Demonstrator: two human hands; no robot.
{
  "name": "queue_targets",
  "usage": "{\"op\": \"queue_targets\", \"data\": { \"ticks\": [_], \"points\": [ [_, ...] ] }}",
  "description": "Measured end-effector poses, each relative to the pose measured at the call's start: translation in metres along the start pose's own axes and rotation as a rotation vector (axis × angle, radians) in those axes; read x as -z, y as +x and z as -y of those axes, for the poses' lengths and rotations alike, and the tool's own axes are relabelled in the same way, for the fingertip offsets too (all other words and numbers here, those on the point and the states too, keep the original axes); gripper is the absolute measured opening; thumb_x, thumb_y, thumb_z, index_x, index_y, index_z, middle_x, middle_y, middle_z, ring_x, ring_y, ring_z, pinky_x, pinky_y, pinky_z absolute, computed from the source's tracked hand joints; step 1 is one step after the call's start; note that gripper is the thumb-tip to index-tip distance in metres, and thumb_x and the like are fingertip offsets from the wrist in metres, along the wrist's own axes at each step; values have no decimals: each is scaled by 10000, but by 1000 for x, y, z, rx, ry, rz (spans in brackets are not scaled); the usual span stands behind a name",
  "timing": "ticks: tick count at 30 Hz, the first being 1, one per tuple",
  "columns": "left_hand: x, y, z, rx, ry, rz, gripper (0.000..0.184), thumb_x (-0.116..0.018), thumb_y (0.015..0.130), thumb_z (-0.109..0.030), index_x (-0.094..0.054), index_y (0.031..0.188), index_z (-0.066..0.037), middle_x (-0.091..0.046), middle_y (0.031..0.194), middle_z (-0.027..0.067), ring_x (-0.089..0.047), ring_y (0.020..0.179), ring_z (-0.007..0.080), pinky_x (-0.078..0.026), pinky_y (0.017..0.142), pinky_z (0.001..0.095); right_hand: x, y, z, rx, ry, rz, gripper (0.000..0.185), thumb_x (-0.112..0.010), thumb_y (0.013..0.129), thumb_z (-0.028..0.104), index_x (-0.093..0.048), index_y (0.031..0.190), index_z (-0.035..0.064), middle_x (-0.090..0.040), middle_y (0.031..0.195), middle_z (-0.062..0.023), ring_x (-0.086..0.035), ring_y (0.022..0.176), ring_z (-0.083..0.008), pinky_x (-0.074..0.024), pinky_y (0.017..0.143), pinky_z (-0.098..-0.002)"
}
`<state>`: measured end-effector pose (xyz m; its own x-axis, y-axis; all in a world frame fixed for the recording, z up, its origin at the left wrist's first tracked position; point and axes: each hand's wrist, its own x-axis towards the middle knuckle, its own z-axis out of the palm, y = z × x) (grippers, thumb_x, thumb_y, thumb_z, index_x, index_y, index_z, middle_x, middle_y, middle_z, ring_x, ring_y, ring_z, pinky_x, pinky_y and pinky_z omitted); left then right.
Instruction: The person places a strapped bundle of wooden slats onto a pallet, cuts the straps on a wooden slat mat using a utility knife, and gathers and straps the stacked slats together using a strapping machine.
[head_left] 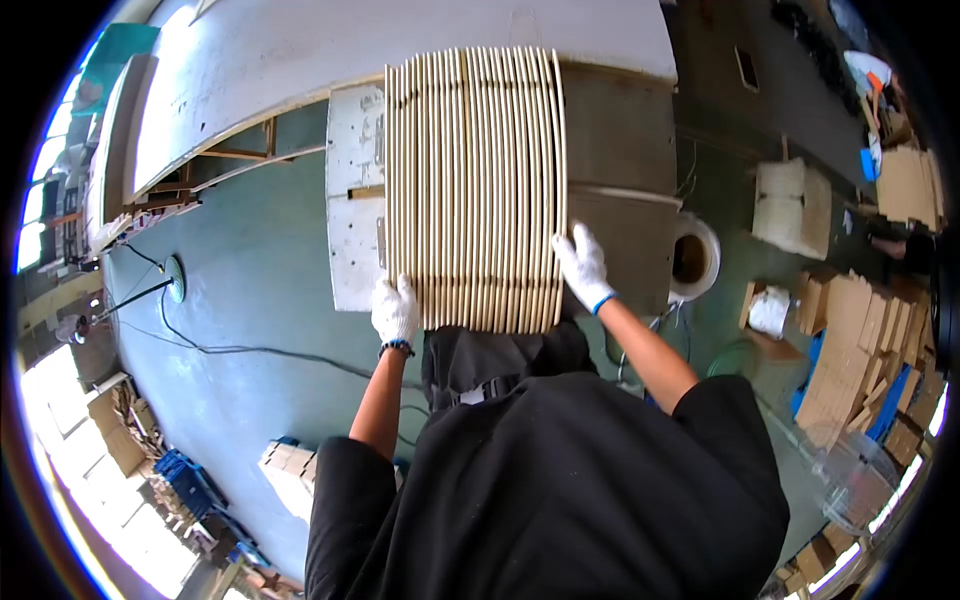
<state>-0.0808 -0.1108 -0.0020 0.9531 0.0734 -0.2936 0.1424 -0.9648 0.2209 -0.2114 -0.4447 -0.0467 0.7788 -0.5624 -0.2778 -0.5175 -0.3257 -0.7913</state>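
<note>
A slatted wooden mat (475,180) made of many thin pale strips lies in front of me, its near end reaching my lap. Two dark bands cross the strips, one near each end. My left hand (396,312), in a white glove, holds the mat's left edge close to the near end. On the opposite side my right hand (583,265), also gloved, grips the right edge a little farther up, with its fingertips against the outermost strip. The undersides of both hands are hidden.
Under the mat is a low worktable (625,240) with metal plates, beside a long pale table (250,60). A white roll (705,258) stands at its right. Cables (270,350) cross the floor. Cardboard stacks (850,340) and a fan (855,480) are at the right.
</note>
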Motion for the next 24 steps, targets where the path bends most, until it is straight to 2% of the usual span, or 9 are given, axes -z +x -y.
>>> {"op": "queue_targets", "data": {
  "ticks": [1,3,4,7,8,12,16,20,24],
  "points": [
    [-5,6,12,-70,-18,-7,507,-529,1007,-473,-607,1173,0,-671,1094,263,-653,1027,430,-514,899,494,-2,-5,-2,-41,-59,-49,684,-602,959,512,-544,1384,-20,-559,1379,-315,-539,1287,-456,-423,1100,-484],
    [11,10,10,-93,-44,91,501,-545,998,-476,-618,1121,5,-677,1035,270,-660,982,440,-514,881,499,-4,1,-19,-136,-66,58,781,-593,953,566,-520,1392,-76,-522,1430,-323,-494,1349,-447,-385,1143,-469],
    [20,10,6,-101,-81,120,505,-572,984,-478,-618,1078,16,-685,957,266,-666,942,447,-518,854,498,-4,-5,-10,-166,-98,-8,820,-583,952,598,-508,1408,-79,-515,1444,-316,-468,1380,-434,-368,1161,-459],
    [34,17,5,-145,-108,229,503,-590,974,-478,-617,1047,20,-689,909,261,-673,916,444,-521,830,498,2,-11,14,-170,-82,-17,786,-595,953,580,-526,1386,-72,-526,1425,-322,-489,1353,-444,-380,1146,-464],
    [35,21,8,-181,-110,213,511,-597,968,-487,-610,1029,20,-689,885,260,-677,897,438,-520,815,495,-14,-9,-12,-113,-123,-116,741,-609,956,548,-543,1359,-71,-561,1377,-320,-534,1303,-443,-420,1101,-473],
    [35,44,22,-221,-128,357,542,-620,943,-530,-614,1010,7,-694,898,255,-687,895,419,-527,813,477,-15,-13,4,-56,-19,-184,493,-618,989,417,-608,1316,48,-660,1236,-234,-631,1168,-389,-488,1005,-445],
    [37,60,32,-342,-151,444,590,-618,938,-568,-583,882,18,-642,790,248,-658,788,415,-515,745,501,-24,-22,22,-172,-8,-255,458,-586,1010,398,-636,1298,45,-684,1226,-207,-649,1149,-361,-495,991,-431],
    [32,85,43,-487,-170,584,698,-593,926,-666,-546,830,24,-558,669,190,-604,654,316,-504,659,470,-44,-24,13,-348,-227,-383,628,-494,1006,539,-624,1298,-1,-664,1243,-275,-624,1171,-422,-479,1008,-472],
    [33,98,43,-537,-176,639,721,-584,934,-650,-546,711,35,-541,640,201,-588,596,314,-499,621,474,-49,-27,44,-348,-313,-418,702,-449,1013,567,-599,1309,-52,-651,1221,-323,-613,1169,-464,-470,1010,-504]
  ]
}}
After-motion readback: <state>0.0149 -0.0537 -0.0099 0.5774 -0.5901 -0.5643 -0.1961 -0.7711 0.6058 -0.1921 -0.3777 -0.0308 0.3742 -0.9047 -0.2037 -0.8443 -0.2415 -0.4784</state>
